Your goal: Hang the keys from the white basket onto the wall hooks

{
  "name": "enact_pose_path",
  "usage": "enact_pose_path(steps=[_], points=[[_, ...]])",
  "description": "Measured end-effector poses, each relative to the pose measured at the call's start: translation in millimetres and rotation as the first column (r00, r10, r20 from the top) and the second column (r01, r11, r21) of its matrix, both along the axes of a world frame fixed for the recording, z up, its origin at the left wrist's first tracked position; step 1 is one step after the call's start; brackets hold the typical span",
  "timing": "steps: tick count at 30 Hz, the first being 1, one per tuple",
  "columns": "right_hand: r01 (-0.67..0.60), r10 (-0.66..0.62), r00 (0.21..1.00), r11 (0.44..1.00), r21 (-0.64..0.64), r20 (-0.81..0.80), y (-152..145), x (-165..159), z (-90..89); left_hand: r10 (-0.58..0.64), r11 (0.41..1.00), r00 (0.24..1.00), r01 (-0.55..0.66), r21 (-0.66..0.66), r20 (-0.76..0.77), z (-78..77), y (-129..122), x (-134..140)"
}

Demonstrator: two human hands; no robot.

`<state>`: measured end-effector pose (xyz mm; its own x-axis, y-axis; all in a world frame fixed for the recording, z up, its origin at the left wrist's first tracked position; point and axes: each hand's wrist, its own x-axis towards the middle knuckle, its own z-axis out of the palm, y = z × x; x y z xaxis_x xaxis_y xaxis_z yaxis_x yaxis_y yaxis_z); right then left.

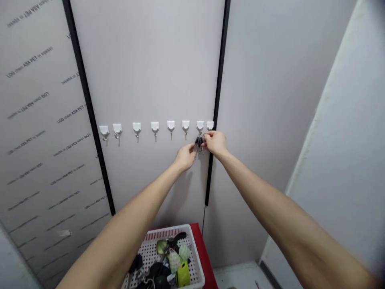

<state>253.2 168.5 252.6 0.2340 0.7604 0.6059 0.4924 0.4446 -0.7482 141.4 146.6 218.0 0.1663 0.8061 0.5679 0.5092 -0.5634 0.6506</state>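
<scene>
A bunch of keys [199,141] with black heads and metal blades hangs just below a white adhesive hook [200,125], second from the right in a row on the wall. My right hand [215,142] pinches the keys from the right, close under the hook. From the left, my left hand [185,157] has its fingertips closed at the edge of the same bunch. Whether the key ring sits fully on the hook is too small to tell. The rightmost hook [210,126] is partly covered by my right hand.
Several more hooks [154,127] run leftward along the pale wall panel [150,60], between two black strips [87,92]. Below, a white plastic basket [197,257] with keys, pouches and a yellow-green item [183,275] stands on a red surface [207,261].
</scene>
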Motion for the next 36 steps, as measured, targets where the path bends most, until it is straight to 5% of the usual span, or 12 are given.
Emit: enact_pose_path(steps=[4,7,10,13,17,21,29,36], points=[[-0.078,0.077,0.997,0.997,0.026,0.008,-23,-6,-41.3,0.042,0.988,0.996,-0.054,-0.146,-0.082,-58.3,-27,-45],[-0.266,0.298,0.938,0.946,-0.185,0.175,-48,-23,-96.4,0.033,0.942,0.981,-0.095,-0.323,-0.192,-121.7,-56,-94],[-0.413,0.577,0.732,0.798,-0.439,0.362,-79,-48,-151.6,0.012,0.867,0.940,-0.180,-0.465,-0.341,-177.1,-93,-133],[-0.423,0.733,0.429,0.679,-0.600,0.527,-104,-75,-187.7,-0.082,0.857,0.863,-0.194,-0.478,-0.498,-208.6,-122,-147],[-0.278,0.703,0.105,0.700,-0.658,0.704,-119,-105,-208.4,-0.139,0.889,0.778,-0.174,-0.423,-0.612,-221.0,-135,-141],[-0.183,0.624,-0.022,0.766,-0.617,0.781,-119,-115,-217.6,-0.160,0.885,0.763,-0.170,-0.433,-0.627,-219.7,-133,-137],[-0.278,0.669,-0.004,0.713,-0.643,0.744,-114,-102,-221.9,-0.298,0.860,0.819,0.007,-0.510,-0.491,-216.1,-135,-145],[-0.337,0.706,0.073,0.683,-0.648,0.705,-112,-100,-223.1,-0.212,0.853,0.924,0.016,-0.521,-0.319,-214.8,-132,-139]])
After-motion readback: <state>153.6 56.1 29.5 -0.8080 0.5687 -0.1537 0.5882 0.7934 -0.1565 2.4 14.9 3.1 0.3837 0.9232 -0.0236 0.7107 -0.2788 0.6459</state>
